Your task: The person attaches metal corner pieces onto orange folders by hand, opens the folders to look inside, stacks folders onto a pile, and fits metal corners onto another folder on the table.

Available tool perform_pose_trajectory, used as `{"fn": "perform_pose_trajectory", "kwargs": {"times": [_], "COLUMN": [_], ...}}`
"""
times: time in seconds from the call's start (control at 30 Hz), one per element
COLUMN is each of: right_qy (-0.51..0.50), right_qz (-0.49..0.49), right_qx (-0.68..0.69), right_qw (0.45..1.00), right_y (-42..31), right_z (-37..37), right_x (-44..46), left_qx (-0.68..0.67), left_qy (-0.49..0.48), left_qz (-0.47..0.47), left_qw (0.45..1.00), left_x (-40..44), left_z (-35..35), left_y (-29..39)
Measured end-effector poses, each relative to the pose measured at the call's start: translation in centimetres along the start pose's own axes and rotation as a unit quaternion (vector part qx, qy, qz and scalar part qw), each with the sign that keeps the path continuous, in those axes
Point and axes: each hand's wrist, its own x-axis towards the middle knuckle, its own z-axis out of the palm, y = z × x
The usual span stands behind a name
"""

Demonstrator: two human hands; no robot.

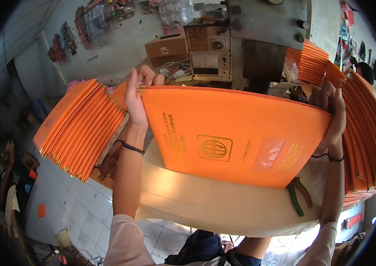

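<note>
An orange folder (183,115) with gold lettering, a globe-like emblem and a small clear window is held tilted up before me. My left hand (137,95) grips its upper left corner, thumb up and fingers curled behind. At the opposite upper corner, my right hand (333,111) is closed on the folder's edge, with some fingers hidden behind it. The folder's lower edge hangs at the pale work surface (188,195). Pliers with green handles (295,198) lie there, close to the folder's lower right corner.
Stacked orange folders with gold corners (79,128) stand at the left. Another tall stack (361,133) rises at the right, with more folders (310,62) behind. A press-like machine (265,22), control box (208,51) and cardboard box (166,51) are at the back.
</note>
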Motion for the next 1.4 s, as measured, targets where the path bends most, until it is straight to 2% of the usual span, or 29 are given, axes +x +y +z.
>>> {"fn": "perform_pose_trajectory", "kwargs": {"times": [0.13, 0.33, 0.4, 0.7, 0.73, 0.8, 0.83, 0.93, 1.0, 1.1, 1.23, 1.33, 1.37, 1.4], "right_qy": [-0.010, -0.003, -0.020, -0.040, -0.042, -0.018, -0.006, 0.071, 0.037, -0.004, 0.010, -0.022, -0.087, -0.119], "right_qz": [-0.021, 0.010, -0.006, -0.026, -0.032, -0.041, -0.046, -0.012, -0.009, -0.038, -0.044, -0.011, -0.033, 0.046], "right_qx": [-0.029, 0.010, -0.033, -0.119, -0.127, -0.089, -0.071, -0.138, -0.157, -0.233, -0.185, -0.272, -0.317, -0.366], "right_qw": [0.999, 1.000, 0.999, 0.992, 0.991, 0.995, 0.996, 0.988, 0.987, 0.972, 0.982, 0.962, 0.944, 0.922], "right_y": [-0.5, -0.4, -0.5, -0.6, -0.7, -0.4, -0.3, -1.0, -1.3, -3.3, -5.7, -6.1, -6.0, -6.3], "right_z": [0.2, 0.0, -0.2, -0.5, -0.6, -0.9, -1.1, -0.4, -0.5, -1.2, -2.9, -0.9, -0.2, 0.2], "right_x": [-0.2, -0.2, -0.2, 0.0, 0.1, 0.2, 0.2, 0.5, 0.5, 0.6, 0.7, 0.2, 0.3, 0.2], "left_qx": [-0.041, -0.083, -0.104, -0.136, -0.137, -0.141, -0.130, -0.097, -0.075, -0.059, 0.012, 0.063, 0.065, 0.068], "left_qy": [-0.029, -0.054, -0.068, -0.046, -0.018, 0.035, 0.020, -0.011, -0.018, -0.151, -0.111, -0.108, -0.109, -0.110], "left_qz": [0.006, 0.022, 0.018, 0.011, 0.013, 0.015, 0.014, 0.006, -0.002, -0.052, -0.088, -0.120, -0.132, -0.143], "left_qw": [0.999, 0.995, 0.992, 0.990, 0.990, 0.989, 0.991, 0.995, 0.997, 0.985, 0.990, 0.985, 0.983, 0.981], "left_x": [0.0, 0.2, 0.1, 0.0, 0.0, 0.0, 0.0, 0.1, 0.2, 0.1, -1.0, -1.2, -1.4, -1.4], "left_z": [-0.2, 0.0, -0.1, 0.4, 0.5, 0.9, 0.9, 0.8, 0.5, -1.9, -2.4, -3.5, -3.9, -3.9], "left_y": [-0.2, -0.5, -0.4, -0.4, -0.2, 0.3, 0.3, 0.1, -0.3, -1.6, -1.4, -1.1, -0.9, -0.4]}}
